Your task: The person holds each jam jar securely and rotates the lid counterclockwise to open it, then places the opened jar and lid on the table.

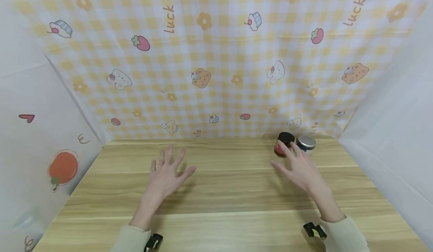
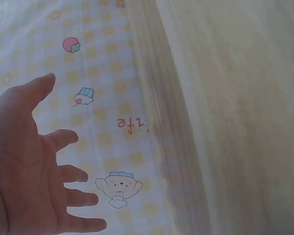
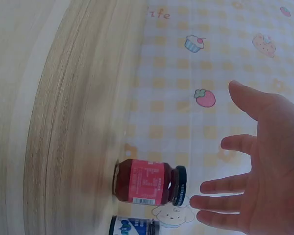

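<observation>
My left hand (image 1: 165,175) hovers over the left half of the wooden table with its fingers spread, holding nothing. In the left wrist view that hand (image 2: 27,161) has only tabletop and curtain about it. On the right, my right hand (image 1: 302,169) reaches toward two jars, fingers spread and nothing in its grasp. The dark red jar (image 1: 280,149) has a black lid and a red label. Beside it stands a jar with a silver lid (image 1: 306,141), partly hidden by the fingers in the head view. The right wrist view shows a gap between the red jar (image 3: 149,181) and the hand (image 3: 274,171).
A yellow checked curtain (image 1: 220,64) with cartoon prints hangs along the back edge of the wooden table (image 1: 230,192). White sheets (image 1: 395,131) close off both sides. The blue-labelled jar (image 3: 132,226) sits close beside the red one.
</observation>
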`<state>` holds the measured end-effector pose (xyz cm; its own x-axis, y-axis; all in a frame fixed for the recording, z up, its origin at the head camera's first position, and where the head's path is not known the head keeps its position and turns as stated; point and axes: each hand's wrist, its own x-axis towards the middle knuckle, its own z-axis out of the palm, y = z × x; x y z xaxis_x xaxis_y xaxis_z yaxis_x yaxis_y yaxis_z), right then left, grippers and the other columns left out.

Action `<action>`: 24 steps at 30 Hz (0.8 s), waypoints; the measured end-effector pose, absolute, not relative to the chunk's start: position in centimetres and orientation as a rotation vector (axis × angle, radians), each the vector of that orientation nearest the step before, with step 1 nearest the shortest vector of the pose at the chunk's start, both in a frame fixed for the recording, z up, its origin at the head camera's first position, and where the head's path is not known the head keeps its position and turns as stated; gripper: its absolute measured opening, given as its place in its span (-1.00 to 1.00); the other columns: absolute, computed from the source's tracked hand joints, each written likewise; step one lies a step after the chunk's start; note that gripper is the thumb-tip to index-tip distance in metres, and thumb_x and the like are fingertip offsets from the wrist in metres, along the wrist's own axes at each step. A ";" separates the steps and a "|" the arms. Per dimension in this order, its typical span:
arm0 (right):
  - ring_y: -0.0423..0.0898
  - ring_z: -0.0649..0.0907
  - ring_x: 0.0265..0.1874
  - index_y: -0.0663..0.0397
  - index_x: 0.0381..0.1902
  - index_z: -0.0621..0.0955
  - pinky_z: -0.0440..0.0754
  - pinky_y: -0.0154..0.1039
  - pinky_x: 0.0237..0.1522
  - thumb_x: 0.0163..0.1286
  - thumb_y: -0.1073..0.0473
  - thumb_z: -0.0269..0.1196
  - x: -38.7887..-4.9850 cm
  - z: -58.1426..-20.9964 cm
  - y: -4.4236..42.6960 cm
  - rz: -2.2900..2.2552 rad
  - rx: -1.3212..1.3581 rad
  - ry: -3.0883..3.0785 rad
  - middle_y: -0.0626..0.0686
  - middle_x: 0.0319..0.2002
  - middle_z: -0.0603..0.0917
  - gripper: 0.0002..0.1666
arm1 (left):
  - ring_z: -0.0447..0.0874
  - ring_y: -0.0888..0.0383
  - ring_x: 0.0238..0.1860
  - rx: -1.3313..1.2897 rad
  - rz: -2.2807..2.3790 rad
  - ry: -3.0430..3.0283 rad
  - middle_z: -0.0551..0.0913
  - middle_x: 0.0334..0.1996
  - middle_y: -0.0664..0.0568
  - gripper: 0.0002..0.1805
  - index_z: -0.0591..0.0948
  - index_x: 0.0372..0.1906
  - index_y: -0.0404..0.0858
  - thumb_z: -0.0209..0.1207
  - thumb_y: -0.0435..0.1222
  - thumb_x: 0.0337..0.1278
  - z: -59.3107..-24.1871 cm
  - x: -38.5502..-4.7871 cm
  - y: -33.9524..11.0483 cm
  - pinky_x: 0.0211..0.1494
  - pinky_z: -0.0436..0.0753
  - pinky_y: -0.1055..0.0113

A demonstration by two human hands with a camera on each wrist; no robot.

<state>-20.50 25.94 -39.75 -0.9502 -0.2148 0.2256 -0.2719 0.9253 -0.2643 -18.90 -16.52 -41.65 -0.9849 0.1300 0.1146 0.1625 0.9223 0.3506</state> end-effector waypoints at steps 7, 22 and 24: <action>0.60 0.35 0.24 0.01 0.60 0.13 0.31 0.48 0.19 0.49 -0.37 0.07 -21.4 -39.9 26.6 0.462 0.321 -2.901 0.52 0.42 0.18 -0.05 | -0.22 -0.37 0.55 -0.243 -0.563 -2.981 -0.21 0.61 -0.21 -0.04 0.09 0.62 0.03 -0.19 0.47 0.28 -41.7 -19.3 -15.6 0.44 -0.09 -0.40; 0.54 0.49 0.11 0.14 0.57 0.15 0.46 0.45 0.00 0.52 -0.37 0.02 -23.1 -39.5 27.2 0.437 0.279 -2.890 0.57 0.28 0.31 -0.05 | 0.05 -0.38 0.50 -0.283 -0.623 -2.952 0.02 0.55 -0.36 -0.01 0.09 0.62 -0.05 -0.10 0.44 0.27 -41.3 -20.4 -13.5 0.38 0.18 -0.37; 0.52 0.52 0.06 0.15 0.56 0.16 0.49 0.43 -0.06 0.52 -0.35 0.03 -23.4 -39.6 27.3 0.430 0.275 -2.886 0.57 0.25 0.33 -0.07 | 0.09 -0.39 0.48 -0.291 -0.640 -2.945 0.06 0.53 -0.37 0.00 0.10 0.62 -0.07 -0.10 0.43 0.28 -41.3 -20.5 -13.2 0.36 0.20 -0.39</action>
